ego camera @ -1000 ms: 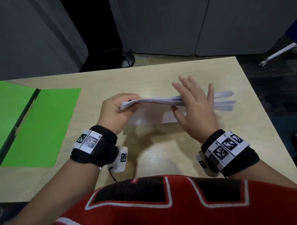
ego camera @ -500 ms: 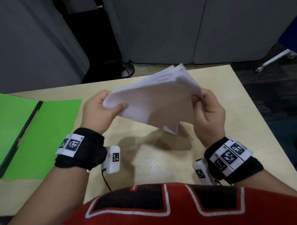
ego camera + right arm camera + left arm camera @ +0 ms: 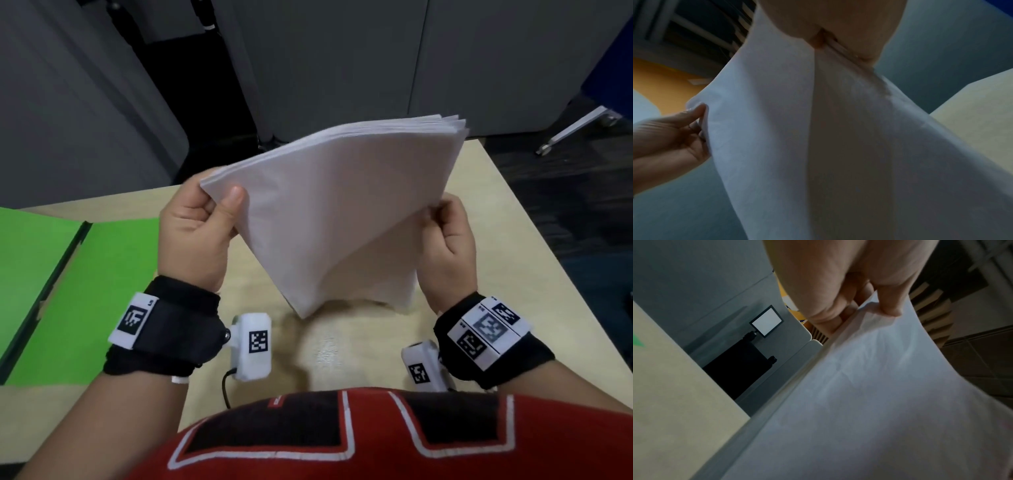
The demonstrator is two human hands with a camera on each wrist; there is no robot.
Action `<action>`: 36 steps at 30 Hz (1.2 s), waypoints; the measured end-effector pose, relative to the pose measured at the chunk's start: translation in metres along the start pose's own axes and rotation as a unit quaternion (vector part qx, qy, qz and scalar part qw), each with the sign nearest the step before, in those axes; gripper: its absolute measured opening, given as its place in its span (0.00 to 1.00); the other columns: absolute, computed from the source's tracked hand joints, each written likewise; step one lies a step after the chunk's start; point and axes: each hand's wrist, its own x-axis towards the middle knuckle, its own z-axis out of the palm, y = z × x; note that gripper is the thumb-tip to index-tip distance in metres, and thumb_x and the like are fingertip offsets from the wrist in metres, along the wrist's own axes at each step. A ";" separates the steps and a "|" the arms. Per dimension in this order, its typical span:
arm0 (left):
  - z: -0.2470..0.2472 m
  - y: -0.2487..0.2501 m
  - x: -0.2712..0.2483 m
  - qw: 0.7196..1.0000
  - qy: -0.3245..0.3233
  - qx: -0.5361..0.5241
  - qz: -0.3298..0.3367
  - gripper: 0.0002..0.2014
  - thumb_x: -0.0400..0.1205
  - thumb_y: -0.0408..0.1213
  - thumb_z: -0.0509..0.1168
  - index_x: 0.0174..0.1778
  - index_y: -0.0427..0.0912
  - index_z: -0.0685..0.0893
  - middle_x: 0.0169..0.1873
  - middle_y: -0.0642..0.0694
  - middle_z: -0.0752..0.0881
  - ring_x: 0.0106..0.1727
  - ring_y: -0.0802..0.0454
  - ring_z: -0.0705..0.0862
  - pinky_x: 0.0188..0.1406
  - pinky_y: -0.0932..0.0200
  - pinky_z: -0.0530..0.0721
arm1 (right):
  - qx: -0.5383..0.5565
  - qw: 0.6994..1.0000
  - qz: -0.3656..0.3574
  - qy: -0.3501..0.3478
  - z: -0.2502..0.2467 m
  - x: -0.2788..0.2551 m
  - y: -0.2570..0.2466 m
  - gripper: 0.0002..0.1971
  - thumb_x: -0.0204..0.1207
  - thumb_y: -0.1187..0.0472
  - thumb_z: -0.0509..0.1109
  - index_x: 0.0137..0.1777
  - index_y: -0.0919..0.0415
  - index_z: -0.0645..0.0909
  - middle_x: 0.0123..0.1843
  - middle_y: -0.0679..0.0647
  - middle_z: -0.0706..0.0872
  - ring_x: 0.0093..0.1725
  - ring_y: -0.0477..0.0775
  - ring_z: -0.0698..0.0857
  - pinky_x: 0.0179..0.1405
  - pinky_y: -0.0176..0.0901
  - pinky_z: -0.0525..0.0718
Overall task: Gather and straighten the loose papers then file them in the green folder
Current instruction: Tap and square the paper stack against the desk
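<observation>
A stack of white papers (image 3: pixel 335 212) stands nearly upright over the table, its lowest corner close to the tabletop. My left hand (image 3: pixel 205 219) pinches its upper left corner, thumb on the near face. My right hand (image 3: pixel 445 236) grips the right edge. The left wrist view shows that same hand (image 3: pixel 859 308) pinching the paper stack (image 3: pixel 869 402) at its corner. From the right wrist, the papers (image 3: pixel 828 146) fill the frame, with my left hand (image 3: pixel 674 133) at their far edge. The open green folder (image 3: pixel 85 294) lies flat at the table's left.
The light wooden table (image 3: pixel 342 356) has its right edge and far edge close by. Grey partition panels (image 3: pixel 342 61) stand behind it. A chair leg with a caster (image 3: pixel 579 130) is on the dark floor at the right.
The stack lay flat and low between my hands a second ago. Both hands have lifted and tilted it upright, and the right hand went from resting flat on top to gripping the edge.
</observation>
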 end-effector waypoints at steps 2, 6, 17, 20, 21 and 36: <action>-0.002 0.001 0.000 1.000 -0.004 -0.012 0.000 0.08 0.73 0.39 0.69 0.43 0.56 0.91 0.38 0.58 0.92 0.42 0.58 0.87 0.44 0.55 0.86 | 0.021 1.000 0.005 -0.011 0.000 -0.001 -0.002 0.13 0.81 0.67 0.57 0.48 0.48 0.77 0.42 0.38 0.82 0.44 0.39 0.77 0.46 0.35 0.76; -0.003 -0.015 -0.011 0.997 -0.016 0.032 -0.071 0.11 0.67 0.41 0.75 0.44 0.55 0.91 0.42 0.56 0.92 0.48 0.52 0.87 0.54 0.49 0.82 | 0.017 0.996 0.053 -0.074 -0.001 -0.004 0.005 0.09 0.79 0.63 0.58 0.49 0.49 0.78 0.43 0.38 0.85 0.45 0.37 0.80 0.49 0.35 0.77; -0.001 -0.018 -0.013 0.990 -0.068 0.039 -0.118 0.16 0.62 0.40 0.77 0.45 0.58 0.92 0.44 0.55 0.93 0.50 0.55 0.89 0.54 0.51 0.85 | 0.029 0.992 0.042 -0.111 0.000 -0.006 -0.012 0.35 0.73 0.46 0.68 0.78 0.60 0.66 0.69 0.51 0.82 0.67 0.48 0.82 0.64 0.49 0.81; 0.001 -0.020 -0.013 0.988 -0.081 0.034 -0.127 0.17 0.62 0.39 0.77 0.46 0.58 0.91 0.45 0.55 0.93 0.51 0.55 0.89 0.53 0.53 0.85 | 0.025 0.997 0.020 -0.076 0.001 -0.008 -0.012 0.40 0.75 0.45 0.68 0.84 0.57 0.57 0.79 0.54 0.73 0.77 0.52 0.75 0.75 0.58 0.75; 0.001 -0.020 -0.012 0.988 -0.083 0.034 -0.128 0.17 0.62 0.39 0.77 0.47 0.57 0.91 0.45 0.54 0.93 0.51 0.55 0.89 0.53 0.54 0.85 | 0.026 0.996 0.026 -0.086 0.001 -0.008 -0.014 0.40 0.74 0.45 0.68 0.83 0.58 0.58 0.77 0.52 0.76 0.75 0.49 0.77 0.73 0.55 0.77; 0.000 -0.025 -0.014 0.985 -0.063 0.054 -0.148 0.14 0.66 0.44 0.76 0.46 0.61 0.91 0.46 0.55 0.93 0.53 0.53 0.89 0.59 0.46 0.84 | 0.072 0.971 0.171 -0.148 0.002 -0.006 -0.003 0.38 0.69 0.20 0.50 0.66 0.43 0.83 0.64 0.45 0.88 0.66 0.39 0.83 0.69 0.43 0.78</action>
